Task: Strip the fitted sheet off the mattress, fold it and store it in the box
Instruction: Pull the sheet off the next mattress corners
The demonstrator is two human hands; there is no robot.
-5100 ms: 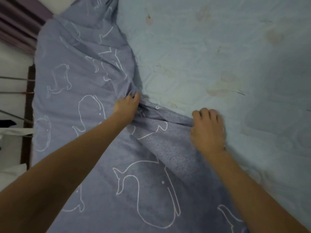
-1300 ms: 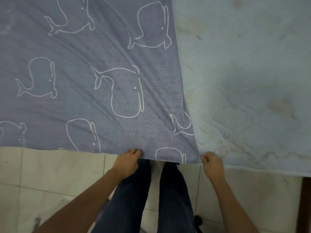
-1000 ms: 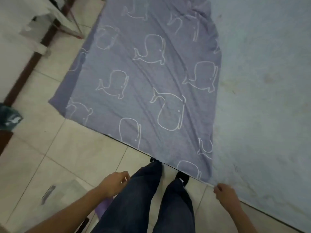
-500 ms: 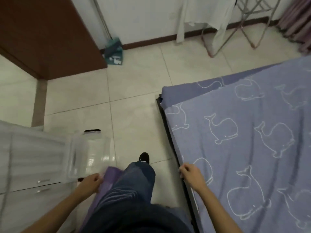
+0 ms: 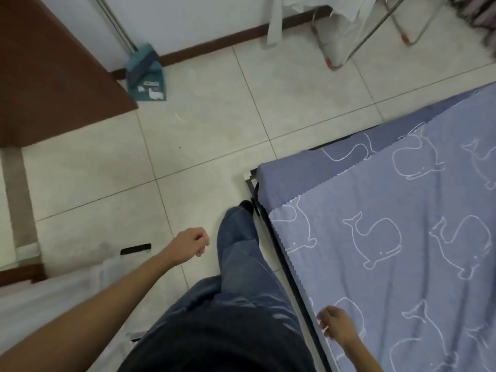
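Tiled floor fills the view from 9 to 12 o'clock. Fitted sheet, blue-grey with white whale outlines, takes the 3 to 5 o'clock area. It lies folded over itself on the bed, with a zigzag-cut edge of the upper layer running diagonally over the lower one. Dark bed frame edge runs along its left side. Brown door at 10 o'clock. Person's jeans-clad legs at 6 o'clock, one dark shoe tip close beside the frame corner. Blurry white-translucent box at 8 o'clock, partly hidden behind the left forearm; a dark latch shows at its far edge. Metal drying rack with pale cloth at 1 o'clock. Teal dustpan against the wall at 11 o'clock.

Left hand near centre, in the air over the floor, fingers loosely curled and narrow, holding nothing. Right hand at 5 o'clock sits on the sheet's near edge, fingers curled at the hem; cannot tell if they actually pinch the fabric.
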